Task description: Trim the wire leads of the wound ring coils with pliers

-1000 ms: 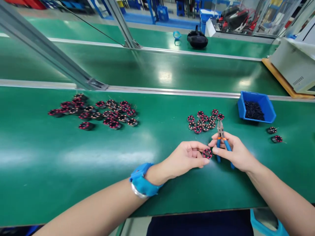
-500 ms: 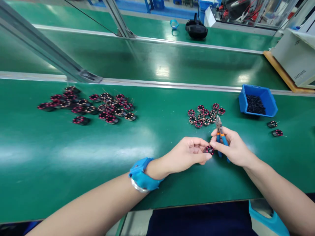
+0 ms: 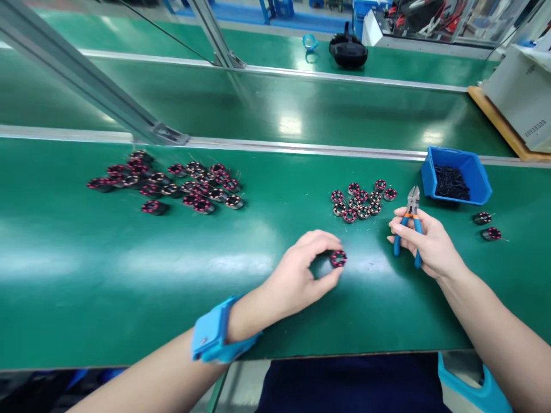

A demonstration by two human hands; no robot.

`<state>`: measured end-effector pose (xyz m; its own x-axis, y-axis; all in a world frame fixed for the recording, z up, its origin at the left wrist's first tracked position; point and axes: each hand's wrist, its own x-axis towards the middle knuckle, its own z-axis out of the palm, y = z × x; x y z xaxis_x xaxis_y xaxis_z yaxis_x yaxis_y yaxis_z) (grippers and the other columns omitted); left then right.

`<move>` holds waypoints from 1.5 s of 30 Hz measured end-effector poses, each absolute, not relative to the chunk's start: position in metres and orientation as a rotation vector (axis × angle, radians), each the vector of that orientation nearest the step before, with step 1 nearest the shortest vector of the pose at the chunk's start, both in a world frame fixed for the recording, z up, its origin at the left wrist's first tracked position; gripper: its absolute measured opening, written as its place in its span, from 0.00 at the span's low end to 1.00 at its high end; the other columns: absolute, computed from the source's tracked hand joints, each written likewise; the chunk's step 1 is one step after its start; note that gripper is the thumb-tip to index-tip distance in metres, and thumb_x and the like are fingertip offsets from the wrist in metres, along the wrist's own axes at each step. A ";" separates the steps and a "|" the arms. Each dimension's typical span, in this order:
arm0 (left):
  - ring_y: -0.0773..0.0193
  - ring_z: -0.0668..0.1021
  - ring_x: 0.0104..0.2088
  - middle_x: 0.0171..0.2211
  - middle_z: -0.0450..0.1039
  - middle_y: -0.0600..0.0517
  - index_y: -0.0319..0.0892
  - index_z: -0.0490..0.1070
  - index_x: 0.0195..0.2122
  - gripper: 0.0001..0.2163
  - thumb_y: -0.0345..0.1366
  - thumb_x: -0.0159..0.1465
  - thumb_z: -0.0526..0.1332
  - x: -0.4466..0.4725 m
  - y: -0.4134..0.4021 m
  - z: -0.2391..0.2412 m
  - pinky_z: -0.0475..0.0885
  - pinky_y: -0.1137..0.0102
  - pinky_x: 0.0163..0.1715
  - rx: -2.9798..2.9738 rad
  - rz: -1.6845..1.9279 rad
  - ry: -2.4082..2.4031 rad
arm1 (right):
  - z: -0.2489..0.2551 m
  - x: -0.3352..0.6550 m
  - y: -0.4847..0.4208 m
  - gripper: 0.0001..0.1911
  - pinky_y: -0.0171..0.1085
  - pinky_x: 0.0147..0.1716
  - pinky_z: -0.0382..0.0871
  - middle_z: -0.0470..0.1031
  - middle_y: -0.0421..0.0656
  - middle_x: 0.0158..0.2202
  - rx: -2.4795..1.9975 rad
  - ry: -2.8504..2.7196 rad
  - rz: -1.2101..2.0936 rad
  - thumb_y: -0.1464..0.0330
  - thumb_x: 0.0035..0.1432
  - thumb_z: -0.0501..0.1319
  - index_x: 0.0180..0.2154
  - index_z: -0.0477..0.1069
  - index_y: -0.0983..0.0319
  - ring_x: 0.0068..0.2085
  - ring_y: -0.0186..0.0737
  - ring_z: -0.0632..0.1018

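Between the thumb and fingertips of my left hand is a small wound motor stator, dark with pink-red coil ends round its ring. My right hand, farther right, is closed around blue-and-orange diagonal cutters. The cutters' jaws point away from me and touch no stator. Just beyond my hands lies a cluster of similar stators, with pink-red or copper-coloured coils.
A larger pile of stators with thin wire ends lies at the left. On the right stands a blue bin of thin black pieces, with two stators near it. A metal rail runs behind.
My hands have moved apart: the left went left with the stator, the right went right and slightly up with the cutters. The view has shifted a little.
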<state>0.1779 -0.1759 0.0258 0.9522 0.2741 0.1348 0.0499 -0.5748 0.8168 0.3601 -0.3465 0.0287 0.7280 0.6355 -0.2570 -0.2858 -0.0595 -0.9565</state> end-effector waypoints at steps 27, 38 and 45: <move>0.68 0.75 0.29 0.34 0.77 0.48 0.36 0.72 0.46 0.20 0.35 0.52 0.69 0.220 -0.125 0.015 0.71 0.73 0.29 2.051 0.564 0.553 | 0.025 0.359 -0.350 0.24 0.42 0.36 0.73 0.74 0.41 0.33 -1.499 -0.448 0.790 0.59 0.45 0.72 0.41 0.70 0.62 0.31 0.36 0.75; 0.71 0.74 0.25 0.25 0.69 0.56 0.40 0.66 0.30 0.13 0.35 0.50 0.70 0.201 -0.217 0.024 0.72 0.76 0.26 1.850 0.470 0.421 | 0.039 0.323 -0.340 0.18 0.37 0.34 0.72 0.77 0.42 0.35 -1.508 -0.636 0.977 0.67 0.44 0.69 0.38 0.67 0.62 0.30 0.33 0.75; 0.71 0.75 0.24 0.25 0.69 0.56 0.39 0.66 0.27 0.13 0.35 0.49 0.71 0.205 -0.219 0.019 0.73 0.76 0.26 1.864 0.417 0.409 | 0.032 0.321 -0.335 0.10 0.35 0.31 0.70 0.71 0.37 0.27 -1.584 -0.779 0.689 0.72 0.50 0.63 0.35 0.64 0.61 0.28 0.33 0.73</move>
